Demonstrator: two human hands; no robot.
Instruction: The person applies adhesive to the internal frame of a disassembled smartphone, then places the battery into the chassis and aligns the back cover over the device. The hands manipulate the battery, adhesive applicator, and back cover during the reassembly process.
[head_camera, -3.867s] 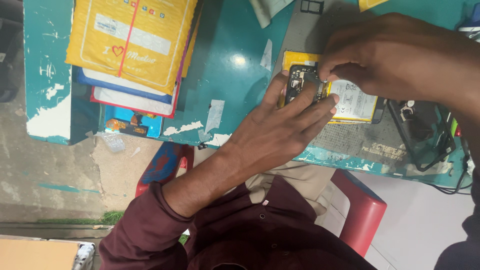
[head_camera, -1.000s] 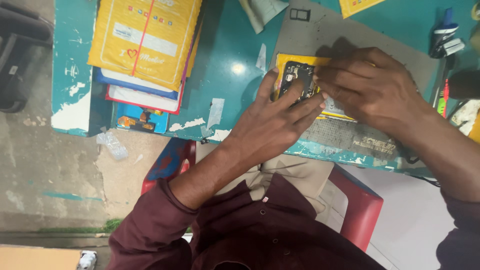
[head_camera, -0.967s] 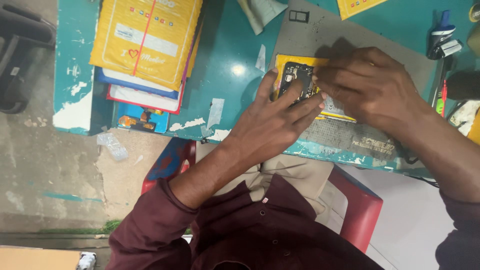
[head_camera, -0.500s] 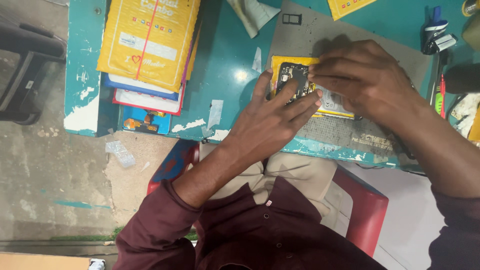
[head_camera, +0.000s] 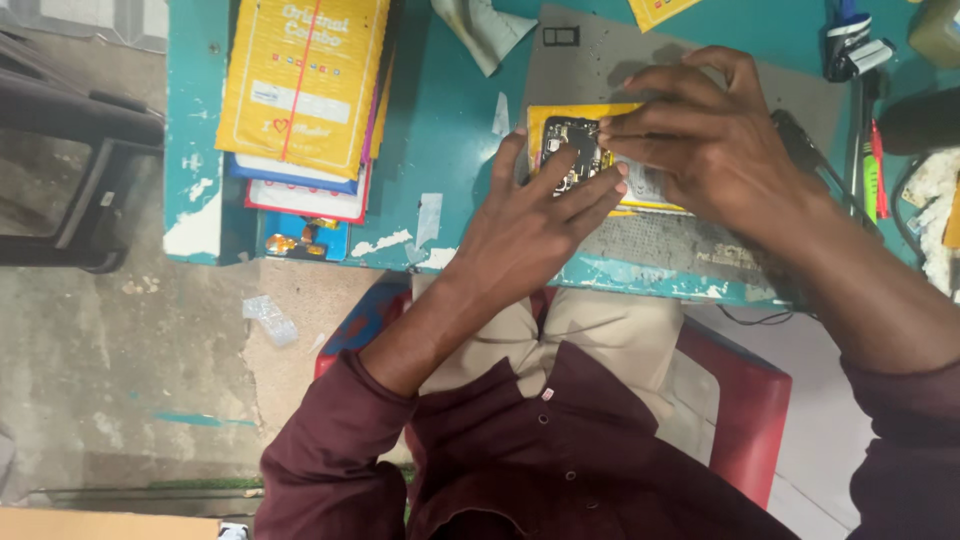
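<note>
An opened phone (head_camera: 571, 150) with a yellow back and a bare dark circuit board lies on a grey work mat (head_camera: 690, 240) on the teal table (head_camera: 440, 120). My left hand (head_camera: 530, 225) reaches in from below, fingers spread over the phone's lower edge and holding it down. Coming from the right, my right hand (head_camera: 715, 140) covers the phone's right half, its fingertips bunched together and pressed onto the circuit board. Whether a small part sits under those fingertips is hidden.
A stack of yellow padded envelopes and books (head_camera: 300, 100) fills the table's left side. A small black frame part (head_camera: 560, 36) and crumpled paper (head_camera: 485, 25) lie at the back. Tools (head_camera: 868, 150) crowd the right edge. A red chair (head_camera: 745, 400) is under me; a dark stool (head_camera: 80, 180) stands left.
Both hands stay on the phone. My right hand's fingertips have shifted a little over the board. The view has drifted, so the table sits slightly further right and lower.
</note>
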